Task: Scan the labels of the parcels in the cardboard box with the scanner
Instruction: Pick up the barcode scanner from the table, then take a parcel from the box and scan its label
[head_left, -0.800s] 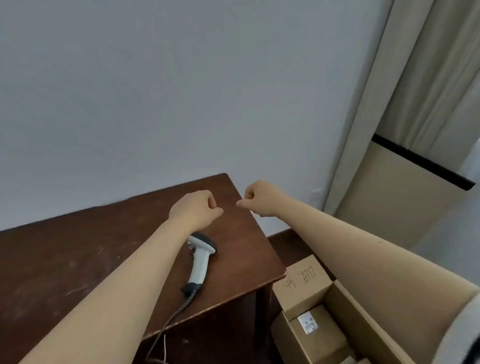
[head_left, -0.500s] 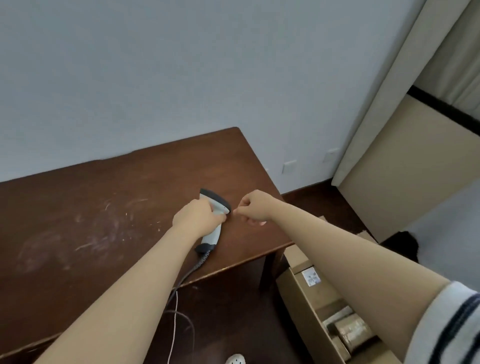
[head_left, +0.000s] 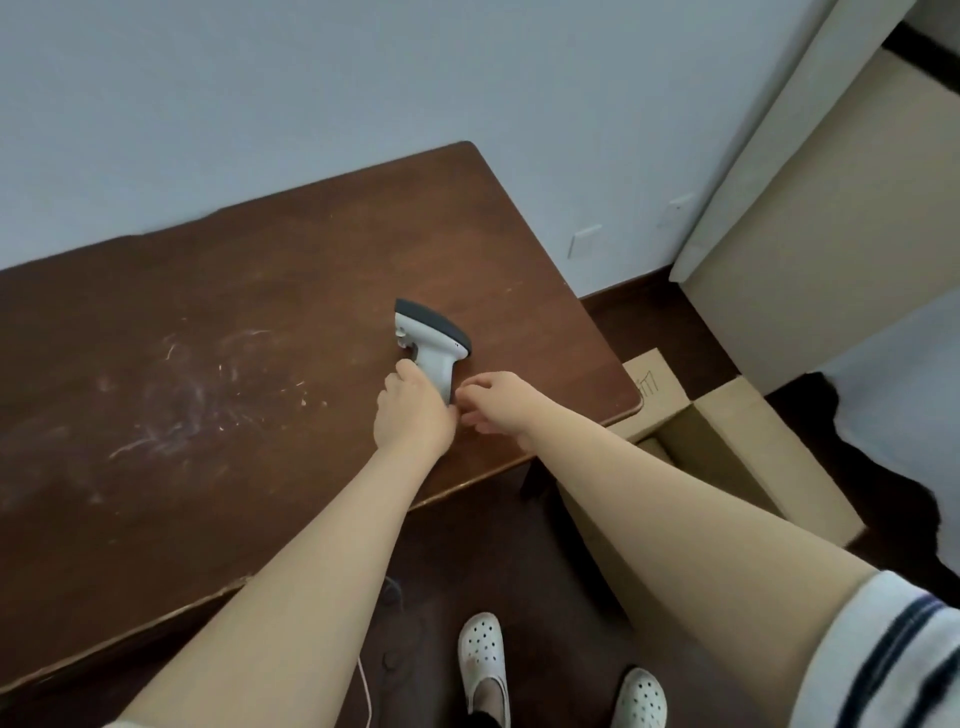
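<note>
A white scanner (head_left: 434, 338) with a dark grey head lies on the brown wooden table (head_left: 234, 312) near its right end. My left hand (head_left: 410, 410) is wrapped around the lower part of its handle, thumb by the trigger. Just right of the handle my right hand (head_left: 493, 405) hovers with its fingers loosely apart, holding nothing. The open cardboard box (head_left: 727, 452) stands on the floor beside the table's right end, partly behind my right arm. Its inside is in shadow and no parcels show.
A box flap with handwriting (head_left: 649, 384) pokes out by the table corner. The scanner's thin cable (head_left: 366, 691) hangs to the dark floor near my white shoes (head_left: 480, 654). A pale curtain (head_left: 753, 156) and a beige panel stand at the right.
The view has tilted downward. My left hand slid down to the scanner's handle and closed on it. My right hand opened from a fist beside the handle.
</note>
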